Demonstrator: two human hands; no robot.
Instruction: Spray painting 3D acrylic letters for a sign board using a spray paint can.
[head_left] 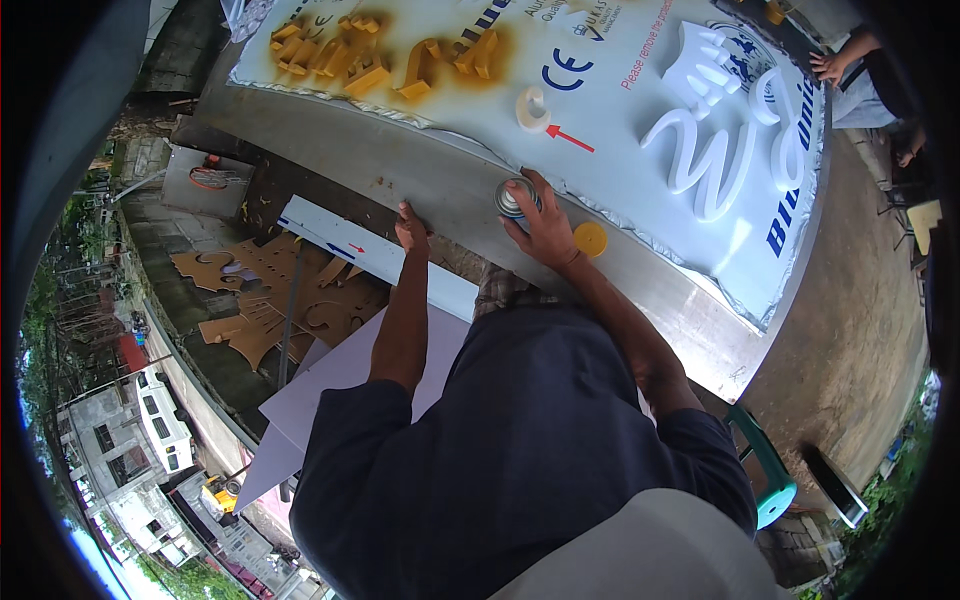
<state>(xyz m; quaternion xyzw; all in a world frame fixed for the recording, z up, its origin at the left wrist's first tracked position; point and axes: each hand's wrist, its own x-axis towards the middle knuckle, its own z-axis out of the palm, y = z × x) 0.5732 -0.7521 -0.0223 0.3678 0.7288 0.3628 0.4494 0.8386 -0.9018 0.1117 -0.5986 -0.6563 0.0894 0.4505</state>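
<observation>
My right hand (545,225) is closed round a spray can (507,203), seen from its top, at the near edge of the metal table (455,185). Just right of that hand lies a round yellow cap (590,238). My left hand (412,230) is at the table's edge further left, fingers curled about it and partly hidden. Beyond the can, a white sheet (600,175) covers the table. On it sit yellow-sprayed cut-out letters (418,70) at the left, a small cream curved piece (532,110) in the middle, and white cut-out letters (695,165) at the right.
Brown cut-out panels (270,290) lie below the table at the left, beside a long white strip (330,235) and pale lilac sheets (350,370). A green stool (770,480) stands at the lower right. Another person's hand (828,67) shows at the upper right.
</observation>
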